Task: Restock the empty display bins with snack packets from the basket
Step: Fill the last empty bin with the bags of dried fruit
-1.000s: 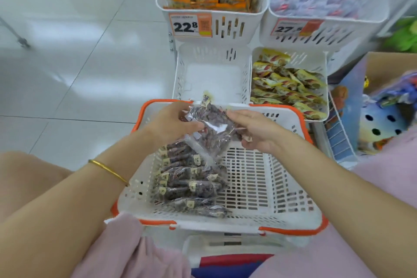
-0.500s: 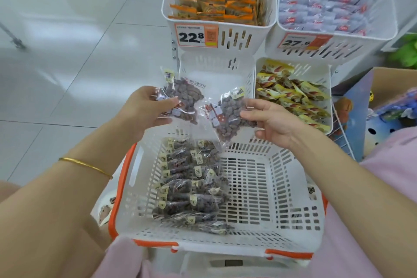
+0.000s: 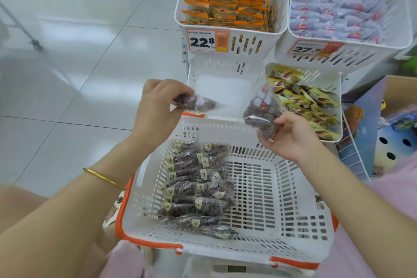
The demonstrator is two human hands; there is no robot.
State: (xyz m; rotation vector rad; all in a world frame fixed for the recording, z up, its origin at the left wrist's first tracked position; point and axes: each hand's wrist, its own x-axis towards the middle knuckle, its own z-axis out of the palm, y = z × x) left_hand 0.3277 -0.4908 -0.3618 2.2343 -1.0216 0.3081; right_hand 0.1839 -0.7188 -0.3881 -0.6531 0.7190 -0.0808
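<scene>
A glossy pale tiled floor (image 3: 67,74) is seen across the left of the view. Nearest the person, a white slotted plastic basket with an orange rim (image 3: 300,198) is found, and its left half is filled by a pile of clear packets of dark snacks with small cream labels (image 3: 196,185). Beyond its far rim, four white slotted plastic bins are stacked in two tiers. The upper left bin (image 3: 248,45) is packed with orange-edged packets (image 3: 228,7), and the upper right bin (image 3: 361,54) with pale lilac packets (image 3: 331,9). The lower right bin (image 3: 320,74) is part filled with yellow packets (image 3: 304,101), while the empty lower left bin (image 3: 221,88) is shown with a bare bottom. The left hand (image 3: 155,106) is raised over the basket's far left corner; its grip is closed from above on one clear packet of dark snacks (image 3: 196,104), which is held before the near left edge of the empty bin. The right hand (image 3: 291,137) is held palm up above the basket's far rim; a second clear packet of dark snacks (image 3: 261,117), blurred, is pinched in its grip and stands tilted between the two lower bins. A thin gold bangle (image 3: 101,177) is worn on the left wrist. A price label reading 22.8 (image 3: 207,41) is fixed to the upper left bin, and one reading 27.6 (image 3: 313,48) to the upper right.
</scene>
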